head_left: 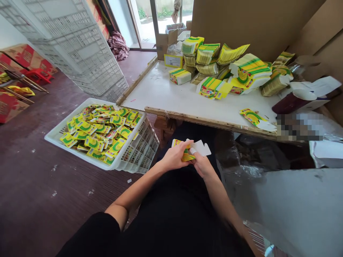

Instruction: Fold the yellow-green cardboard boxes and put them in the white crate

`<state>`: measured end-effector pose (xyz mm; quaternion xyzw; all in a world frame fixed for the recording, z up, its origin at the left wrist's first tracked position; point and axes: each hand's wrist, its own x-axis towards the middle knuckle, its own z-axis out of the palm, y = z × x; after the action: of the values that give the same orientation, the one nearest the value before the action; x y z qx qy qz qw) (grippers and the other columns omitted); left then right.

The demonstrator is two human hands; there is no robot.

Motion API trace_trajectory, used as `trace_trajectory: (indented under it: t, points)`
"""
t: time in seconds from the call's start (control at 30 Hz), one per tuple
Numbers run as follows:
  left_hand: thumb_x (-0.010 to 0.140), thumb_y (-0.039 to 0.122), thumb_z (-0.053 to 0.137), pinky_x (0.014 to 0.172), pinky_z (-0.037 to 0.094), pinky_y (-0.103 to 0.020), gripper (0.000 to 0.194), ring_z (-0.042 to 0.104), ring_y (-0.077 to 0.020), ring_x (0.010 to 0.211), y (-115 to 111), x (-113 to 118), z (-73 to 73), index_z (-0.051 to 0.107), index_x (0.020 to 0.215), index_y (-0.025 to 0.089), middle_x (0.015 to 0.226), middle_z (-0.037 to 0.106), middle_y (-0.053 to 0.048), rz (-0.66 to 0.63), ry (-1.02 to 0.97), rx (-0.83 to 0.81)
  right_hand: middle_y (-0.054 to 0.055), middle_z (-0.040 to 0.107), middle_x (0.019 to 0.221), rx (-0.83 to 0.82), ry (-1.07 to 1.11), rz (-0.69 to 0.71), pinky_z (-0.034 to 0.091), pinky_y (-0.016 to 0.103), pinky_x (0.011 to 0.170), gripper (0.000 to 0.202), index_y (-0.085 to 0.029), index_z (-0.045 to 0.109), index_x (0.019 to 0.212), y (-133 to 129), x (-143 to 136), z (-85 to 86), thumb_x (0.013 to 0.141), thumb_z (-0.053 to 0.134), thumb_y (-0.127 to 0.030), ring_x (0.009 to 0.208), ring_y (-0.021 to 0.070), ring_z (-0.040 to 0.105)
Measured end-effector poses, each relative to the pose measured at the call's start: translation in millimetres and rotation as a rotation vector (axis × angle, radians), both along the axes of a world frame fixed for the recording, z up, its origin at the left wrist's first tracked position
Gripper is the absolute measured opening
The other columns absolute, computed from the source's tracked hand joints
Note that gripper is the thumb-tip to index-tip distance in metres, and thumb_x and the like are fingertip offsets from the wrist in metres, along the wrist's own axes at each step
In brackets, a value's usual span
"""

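Above my lap, my left hand [177,156] and my right hand [201,163] both grip a small yellow and green carton [188,156]. Its white flaps stick out to the right, past the fingers. To the left stands a white plastic crate [122,160], heaped with similar yellow cartons [93,142]. Stacks of flat yellow and green cartons [250,69] lie on the white table [158,89] ahead of me. One loose carton [253,117] rests near the table's front edge at the right.
Tall stacked white crates [93,53] stand at the back left. A dark red cup [291,101] is on the table's right side, near cardboard [249,25]. Clear plastic and a grey-white board [292,207] lie at the right. Red boxes [29,59] sit far left.
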<state>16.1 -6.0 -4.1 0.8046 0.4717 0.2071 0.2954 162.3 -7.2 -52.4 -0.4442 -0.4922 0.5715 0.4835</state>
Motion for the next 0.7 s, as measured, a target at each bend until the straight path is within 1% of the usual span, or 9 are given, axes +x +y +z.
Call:
trace_trajectory:
  t: [0.07,0.13,0.2,0.27,0.37,0.43,0.5,0.6,0.7]
  points:
    - [0.070,0.025,0.069,0.090,0.049,-0.042,0.070,0.055,-0.0282,0.114,-2.8,2.6,-1.5,0.033,0.129,0.023,0.125,0.054,-0.011,-0.035,-0.004,0.018,0.011,0.062,0.121,-0.117,0.096,0.093,0.053,0.047,0.083,0.045,-0.026,0.056,0.123,-2.0,-0.4,1.6,0.084,0.054,-0.048,0.108,0.0305,0.060]
    - [0.068,0.023,0.068,0.087,0.050,-0.041,0.064,0.057,-0.0280,0.110,-3.9,3.2,-3.4,0.036,0.124,0.023,0.121,0.055,-0.010,-0.032,0.007,0.016,0.011,0.060,0.125,-0.140,0.109,0.114,0.053,0.048,0.085,0.050,-0.027,0.055,0.125,-4.0,0.3,2.9,0.083,0.054,-0.054,0.111,0.0306,0.059]
    - [0.066,0.020,0.067,0.083,0.052,-0.040,0.059,0.061,-0.0271,0.102,-3.0,2.4,-6.0,0.039,0.117,0.023,0.118,0.056,-0.008,-0.025,0.019,-0.010,0.012,0.057,0.130,-0.073,0.061,0.092,0.051,0.048,0.090,0.059,-0.026,0.050,0.131,-5.7,0.4,3.3,0.083,0.051,-0.060,0.112,0.0299,0.058]
    - [0.065,0.019,0.065,0.078,0.053,-0.039,0.058,0.063,-0.0255,0.093,-0.9,0.8,-10.1,0.038,0.116,0.023,0.112,0.058,-0.007,-0.010,0.018,-0.053,0.012,0.053,0.134,0.044,-0.055,0.081,0.048,0.049,0.096,0.066,-0.024,0.042,0.138,-7.2,-0.5,3.8,0.082,0.052,-0.058,0.116,0.0289,0.056]
    - [0.066,0.017,0.061,0.075,0.054,-0.040,0.069,0.063,-0.0244,0.090,2.5,-2.0,-17.8,0.028,0.125,0.021,0.116,0.054,-0.010,0.035,-0.013,-0.052,0.010,0.054,0.134,0.272,-0.300,0.083,0.041,0.046,0.104,0.054,-0.023,0.047,0.135,-8.8,-1.6,5.5,0.084,0.054,-0.038,0.122,0.0267,0.051]
    - [0.064,0.014,0.061,0.082,0.052,-0.042,0.075,0.058,-0.0262,0.102,3.8,-3.9,-21.2,0.023,0.128,0.020,0.123,0.048,-0.014,0.056,-0.053,0.035,0.008,0.058,0.129,0.373,-0.394,0.058,0.042,0.044,0.104,0.043,-0.023,0.056,0.127,-8.7,-0.4,5.7,0.085,0.049,-0.026,0.120,0.0249,0.053]
    - [0.060,0.011,0.061,0.090,0.049,-0.044,0.075,0.051,-0.0284,0.114,4.0,-6.1,-21.5,0.027,0.127,0.018,0.125,0.045,-0.015,0.075,-0.059,0.129,0.007,0.061,0.125,0.393,-0.416,-0.024,0.046,0.042,0.101,0.041,-0.023,0.059,0.124,-7.7,2.8,4.5,0.084,0.046,-0.021,0.115,0.0241,0.057]
    - [0.060,0.010,0.062,0.092,0.047,-0.044,0.062,0.053,-0.0269,0.109,3.0,-9.8,-17.2,0.041,0.118,0.020,0.115,0.052,-0.010,0.114,0.003,0.164,0.008,0.057,0.131,0.366,-0.414,-0.119,0.047,0.042,0.099,0.045,-0.024,0.051,0.132,-6.2,8.2,2.5,0.087,0.043,-0.023,0.117,0.0241,0.056]
    - [0.064,0.015,0.065,0.086,0.050,-0.038,0.052,0.058,-0.0228,0.099,2.3,-13.8,-11.7,0.050,0.113,0.022,0.106,0.059,-0.005,0.140,-0.007,0.149,0.009,0.040,0.146,0.451,-0.488,-0.029,0.041,0.042,0.105,0.054,-0.024,0.038,0.142,-6.2,10.1,3.8,0.089,0.046,-0.029,0.130,0.0248,0.043]
